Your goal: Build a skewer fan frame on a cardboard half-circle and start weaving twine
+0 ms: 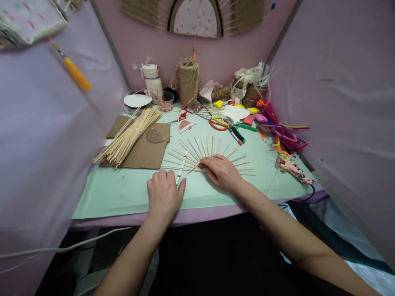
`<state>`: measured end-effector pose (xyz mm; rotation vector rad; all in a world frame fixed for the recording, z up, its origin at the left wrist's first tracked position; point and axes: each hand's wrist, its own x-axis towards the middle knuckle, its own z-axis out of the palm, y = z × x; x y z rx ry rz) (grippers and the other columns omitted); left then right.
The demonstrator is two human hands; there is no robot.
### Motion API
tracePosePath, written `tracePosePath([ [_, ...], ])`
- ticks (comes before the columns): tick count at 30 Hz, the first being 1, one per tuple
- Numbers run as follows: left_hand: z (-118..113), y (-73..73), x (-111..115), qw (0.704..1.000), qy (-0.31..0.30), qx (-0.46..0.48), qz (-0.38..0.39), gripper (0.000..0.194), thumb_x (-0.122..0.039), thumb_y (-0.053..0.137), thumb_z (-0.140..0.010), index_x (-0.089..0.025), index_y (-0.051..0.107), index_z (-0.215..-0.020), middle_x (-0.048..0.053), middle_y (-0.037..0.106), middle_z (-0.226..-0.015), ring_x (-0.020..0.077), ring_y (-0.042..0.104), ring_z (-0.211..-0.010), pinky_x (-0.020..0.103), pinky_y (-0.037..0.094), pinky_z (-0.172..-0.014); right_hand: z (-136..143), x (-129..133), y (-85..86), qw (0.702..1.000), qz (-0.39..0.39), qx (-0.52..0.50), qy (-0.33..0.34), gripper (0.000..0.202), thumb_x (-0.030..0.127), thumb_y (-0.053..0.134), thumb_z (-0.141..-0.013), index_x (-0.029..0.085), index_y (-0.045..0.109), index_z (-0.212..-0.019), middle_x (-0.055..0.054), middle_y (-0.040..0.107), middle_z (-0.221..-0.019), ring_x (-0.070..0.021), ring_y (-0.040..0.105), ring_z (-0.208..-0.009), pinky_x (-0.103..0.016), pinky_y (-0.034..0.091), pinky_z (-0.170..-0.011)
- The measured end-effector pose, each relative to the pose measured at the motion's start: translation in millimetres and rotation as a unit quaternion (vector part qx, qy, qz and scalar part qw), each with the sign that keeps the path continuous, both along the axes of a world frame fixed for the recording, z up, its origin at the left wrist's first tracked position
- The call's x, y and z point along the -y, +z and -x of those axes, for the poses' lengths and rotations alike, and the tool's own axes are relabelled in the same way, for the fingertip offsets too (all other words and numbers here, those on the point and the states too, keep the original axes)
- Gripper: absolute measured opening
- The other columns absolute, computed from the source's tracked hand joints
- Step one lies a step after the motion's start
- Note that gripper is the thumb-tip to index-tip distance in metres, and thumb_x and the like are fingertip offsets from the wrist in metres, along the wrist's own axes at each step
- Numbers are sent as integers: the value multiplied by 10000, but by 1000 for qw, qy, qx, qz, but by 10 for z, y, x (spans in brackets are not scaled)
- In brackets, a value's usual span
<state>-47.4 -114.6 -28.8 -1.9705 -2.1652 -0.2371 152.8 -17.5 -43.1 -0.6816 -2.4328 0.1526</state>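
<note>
On the mint-green table covering, thin wooden sticks (212, 144) lie spread like a fan around a small base piece. My right hand (222, 172) is over the fan's centre, its thumb and fingers pinched on a short wooden stick (194, 167) that slants across the others; the palm covers part of the fan. My left hand (164, 193) rests at the near side, thumb apart and fingers bent down, tips hidden. A white marker pen (182, 166) lies between its thumb and forefinger, seemingly not gripped.
At left, a tied bundle of sticks (132, 135) lies on cardboard (154, 154) beside a protractor (156, 136). Behind are orange-handled scissors (218, 125), green-handled pliers (247, 127), a twine spool (188, 84) and a white bottle (152, 82). Pipe cleaners (279, 127) and a patterned glue gun (293, 167) lie right.
</note>
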Motion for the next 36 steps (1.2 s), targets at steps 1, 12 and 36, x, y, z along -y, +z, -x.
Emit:
tracePosePath([
  [1, 15, -4, -35, 1000, -13, -6, 19, 270, -383, 463, -933, -159, 595, -859, 122, 585, -850, 304, 528, -849, 386, 328, -688, 1, 3, -3, 1000, 1, -1, -1, 316, 102, 454, -905, 174, 556, -1195, -93, 724, -1100, -205, 667, -1016, -408, 474, -927],
  [12, 308, 330, 691, 977, -105, 121, 141, 291, -283, 410, -938, -205, 486, -668, 23, 548, -688, 200, 511, -690, 344, 329, -672, 6, 8, -41, 1000, -2, -22, -2, 309, 105, 461, -901, 180, 569, -1180, -84, 725, -1090, -202, 664, -1022, -400, 478, -930],
  [36, 855, 523, -2023, 975, 191, 85, 70, 400, -378, 508, -876, -81, 666, -1093, 264, 661, -1148, 367, 613, -1098, 442, 457, -876, 28, -7, -28, 999, 6, -43, -11, 259, 104, 447, -901, 178, 582, -1109, -114, 708, -1067, -198, 649, -1010, -384, 470, -926],
])
